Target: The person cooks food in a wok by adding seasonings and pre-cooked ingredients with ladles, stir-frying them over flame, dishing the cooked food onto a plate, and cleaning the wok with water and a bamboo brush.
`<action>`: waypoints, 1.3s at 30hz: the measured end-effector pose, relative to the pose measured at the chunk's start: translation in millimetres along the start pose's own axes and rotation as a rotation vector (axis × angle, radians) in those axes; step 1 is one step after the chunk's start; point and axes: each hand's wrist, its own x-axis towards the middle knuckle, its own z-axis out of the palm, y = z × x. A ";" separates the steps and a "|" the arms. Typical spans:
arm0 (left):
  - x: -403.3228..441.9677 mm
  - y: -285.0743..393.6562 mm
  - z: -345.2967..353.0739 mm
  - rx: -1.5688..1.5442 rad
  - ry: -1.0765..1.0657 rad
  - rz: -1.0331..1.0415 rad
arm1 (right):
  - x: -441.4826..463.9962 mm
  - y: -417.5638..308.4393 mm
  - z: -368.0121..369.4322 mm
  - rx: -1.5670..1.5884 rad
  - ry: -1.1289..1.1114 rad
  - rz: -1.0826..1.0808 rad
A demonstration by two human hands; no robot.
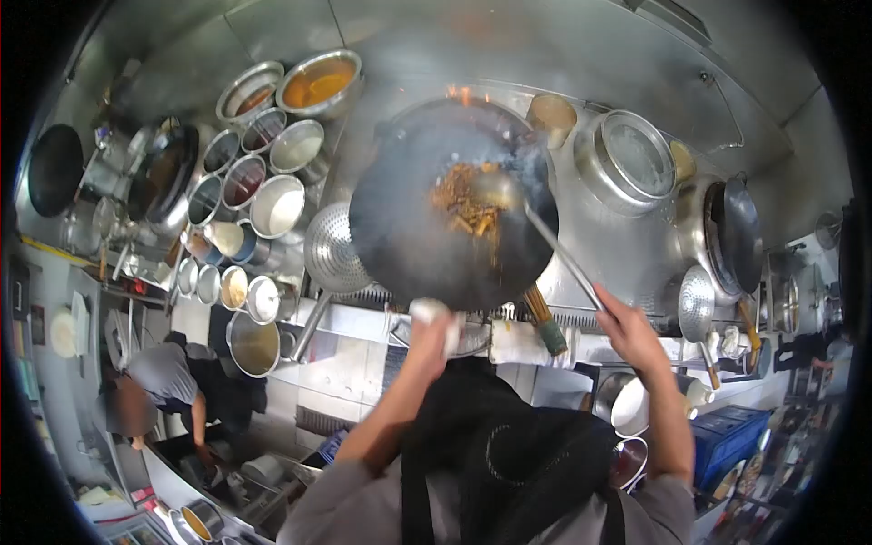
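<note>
A large black wok (400, 245) sits over the burner in the middle of the head view, with steam rising from it. Browned pieces of food (459, 195) lie in its centre. My right hand (633, 338) is closed around the long handle of a ladle (568, 259), whose bowl rests among the food. My left hand (429, 347) grips a white cloth (425, 312) against the wok's near edge. The part of the rim under that cloth is hidden.
Flames (468, 94) show behind the wok. A perforated strainer (338, 245) and several seasoning bowls (277, 207) stand on the left. To the right are a steel pot (627, 163), another strainer (697, 304) and a bamboo brush (545, 322). A co-worker (168, 381) bends over at lower left.
</note>
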 end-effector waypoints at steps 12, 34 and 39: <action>-14.2 -107.8 -28.9 0.055 -0.019 0.134 | 12.3 27.6 7.2 -0.006 -0.326 -0.127; 119.8 -8.6 31.7 -0.051 -0.102 0.196 | 6.8 -23.1 43.7 0.021 0.133 0.265; 149.8 -26.9 13.6 0.177 -0.057 0.148 | 131.2 -76.6 94.9 0.033 0.268 0.122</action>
